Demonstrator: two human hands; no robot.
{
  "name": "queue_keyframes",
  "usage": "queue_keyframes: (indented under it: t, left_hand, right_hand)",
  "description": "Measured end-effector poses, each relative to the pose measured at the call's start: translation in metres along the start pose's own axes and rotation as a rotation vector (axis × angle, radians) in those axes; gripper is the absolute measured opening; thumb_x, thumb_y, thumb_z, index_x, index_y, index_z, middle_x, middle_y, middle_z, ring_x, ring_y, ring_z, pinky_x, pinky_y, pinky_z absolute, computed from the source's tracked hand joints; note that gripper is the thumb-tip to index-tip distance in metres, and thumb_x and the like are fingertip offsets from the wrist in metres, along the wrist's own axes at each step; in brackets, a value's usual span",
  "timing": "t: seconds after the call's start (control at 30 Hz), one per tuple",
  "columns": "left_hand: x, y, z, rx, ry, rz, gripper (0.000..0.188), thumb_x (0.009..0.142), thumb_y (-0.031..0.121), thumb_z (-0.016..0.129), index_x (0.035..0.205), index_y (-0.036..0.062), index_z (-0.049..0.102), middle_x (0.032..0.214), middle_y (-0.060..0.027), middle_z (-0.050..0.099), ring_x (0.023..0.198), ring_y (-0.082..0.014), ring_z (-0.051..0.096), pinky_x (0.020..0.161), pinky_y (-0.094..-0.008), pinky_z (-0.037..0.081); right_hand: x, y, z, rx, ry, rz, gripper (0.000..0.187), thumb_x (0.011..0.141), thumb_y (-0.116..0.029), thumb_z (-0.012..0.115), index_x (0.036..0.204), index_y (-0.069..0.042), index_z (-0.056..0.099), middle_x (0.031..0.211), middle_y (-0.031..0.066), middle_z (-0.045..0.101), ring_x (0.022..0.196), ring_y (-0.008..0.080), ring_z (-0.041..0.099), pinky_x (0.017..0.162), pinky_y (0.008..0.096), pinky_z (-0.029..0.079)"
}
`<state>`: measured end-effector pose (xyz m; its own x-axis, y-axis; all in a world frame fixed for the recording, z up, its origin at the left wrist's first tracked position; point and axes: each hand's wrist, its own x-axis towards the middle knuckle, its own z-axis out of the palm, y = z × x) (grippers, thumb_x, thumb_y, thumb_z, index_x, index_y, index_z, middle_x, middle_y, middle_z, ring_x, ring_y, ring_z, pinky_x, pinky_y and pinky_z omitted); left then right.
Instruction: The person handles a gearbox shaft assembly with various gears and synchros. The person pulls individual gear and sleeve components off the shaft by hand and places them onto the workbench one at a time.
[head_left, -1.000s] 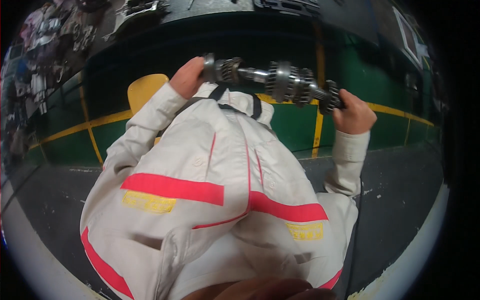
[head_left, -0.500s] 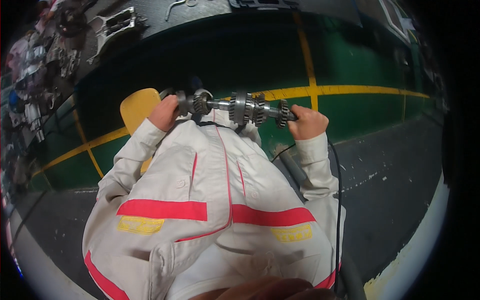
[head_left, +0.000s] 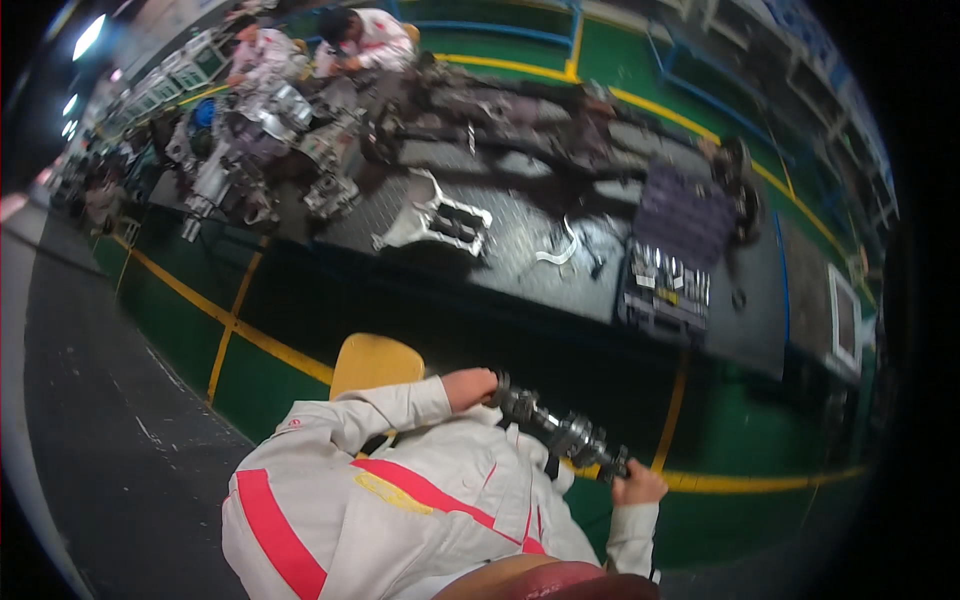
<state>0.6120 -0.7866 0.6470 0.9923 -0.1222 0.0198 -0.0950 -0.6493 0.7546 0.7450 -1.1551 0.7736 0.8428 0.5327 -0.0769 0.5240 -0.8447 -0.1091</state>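
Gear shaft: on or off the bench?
Off: the gear shaft is held between left hand and right hand, one at each end, on the person's side of the bench.

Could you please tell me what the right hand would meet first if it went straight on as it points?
The right hand, holding the geared shaft, would probably first meet the near edge of the table by the open tool case, though depth is unclear.

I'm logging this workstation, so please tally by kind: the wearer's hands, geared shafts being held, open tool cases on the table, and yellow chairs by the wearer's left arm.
Left hand and right hand: 2
Geared shaft: 1
Open tool case: 1
Yellow chair: 1
Total: 5
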Motion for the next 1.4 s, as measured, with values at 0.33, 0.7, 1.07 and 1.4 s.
queue_keyframes:
  t: [0.33, 0.7, 1.07, 1.4]
  left_hand:
    - [0.021, -0.045, -0.091, 0.119, 0.070, 0.021, 0.015, 0.079, 0.008, 0.061, 0.089, 0.0055, 0.051, 0.085, -0.0139, 0.054, 0.083, -0.0338, 0.053, 0.075, -0.0409, 0.044]
    - [0.076, -0.096, -0.096, 0.190, 0.086, -0.068, 0.013, 0.081, 0.011, 0.060, 0.090, 0.0058, 0.052, 0.086, -0.0141, 0.055, 0.084, -0.0336, 0.054, 0.075, -0.0420, 0.045]
    - [0.189, -0.158, -0.080, 0.207, -0.068, -0.351, 0.013, 0.081, 0.013, 0.059, 0.093, 0.0077, 0.055, 0.091, -0.0149, 0.058, 0.091, -0.0355, 0.055, 0.079, -0.0441, 0.044]
    - [0.264, -0.252, -0.068, 0.370, -0.159, -0.355, 0.016, 0.080, 0.019, 0.059, 0.089, 0.0063, 0.054, 0.091, -0.0156, 0.057, 0.086, -0.0352, 0.054, 0.078, -0.0427, 0.043]
  right_hand:
    - [0.098, -0.064, 0.003, 0.091, -0.011, -0.008, 0.013, 0.059, -0.020, 0.067, 0.069, -0.012, 0.067, 0.063, 0.0150, 0.062, 0.061, 0.0375, 0.060, 0.056, 0.0439, 0.049]
    - [0.216, -0.041, 0.053, 0.104, -0.114, -0.134, 0.012, 0.062, -0.022, 0.066, 0.071, -0.014, 0.067, 0.065, 0.0118, 0.064, 0.062, 0.0337, 0.061, 0.056, 0.0444, 0.047]
    - [0.355, 0.023, 0.115, 0.128, -0.236, -0.222, 0.018, 0.062, -0.028, 0.069, 0.071, -0.013, 0.064, 0.063, 0.0148, 0.063, 0.063, 0.0368, 0.062, 0.056, 0.0474, 0.048]
    - [0.408, 0.038, 0.181, 0.113, -0.341, -0.159, 0.025, 0.071, -0.033, 0.065, 0.086, -0.012, 0.061, 0.073, 0.0154, 0.065, 0.067, 0.0359, 0.064, 0.059, 0.0481, 0.049]
